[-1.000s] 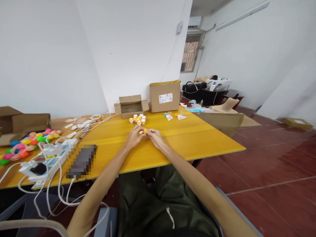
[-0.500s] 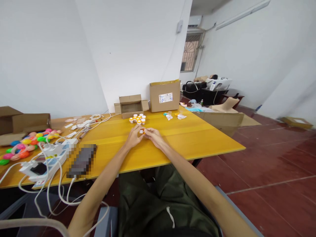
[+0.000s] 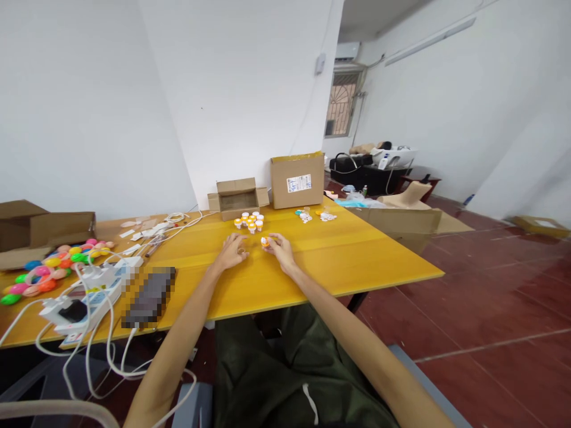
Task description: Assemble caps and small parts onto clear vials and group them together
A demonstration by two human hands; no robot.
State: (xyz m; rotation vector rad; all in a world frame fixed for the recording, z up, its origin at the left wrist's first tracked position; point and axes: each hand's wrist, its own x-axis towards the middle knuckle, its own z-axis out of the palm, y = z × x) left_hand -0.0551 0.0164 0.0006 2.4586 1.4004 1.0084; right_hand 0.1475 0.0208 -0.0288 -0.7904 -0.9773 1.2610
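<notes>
My left hand is curled over the table, its thumb and fingers around what looks like a small clear cup, partly hidden and hard to make out. To its right, my right hand pinches a small orange cap with white in it. The two hands are apart. Just beyond them stands a cluster of several small jars with white and orange-yellow tops. Farther right lie two small heaps of white pieces, with clear cups and green and orange caps beside them.
An open cardboard box and a taller closed carton stand at the table's back. On the left are a power strip with trailing white cables, a phone, colourful balls and another open box.
My hands were together around one small orange-and-white item. Now they have separated, the left moving left with what looks like the clear cup, the right keeping the orange cap. The view has shifted slightly.
</notes>
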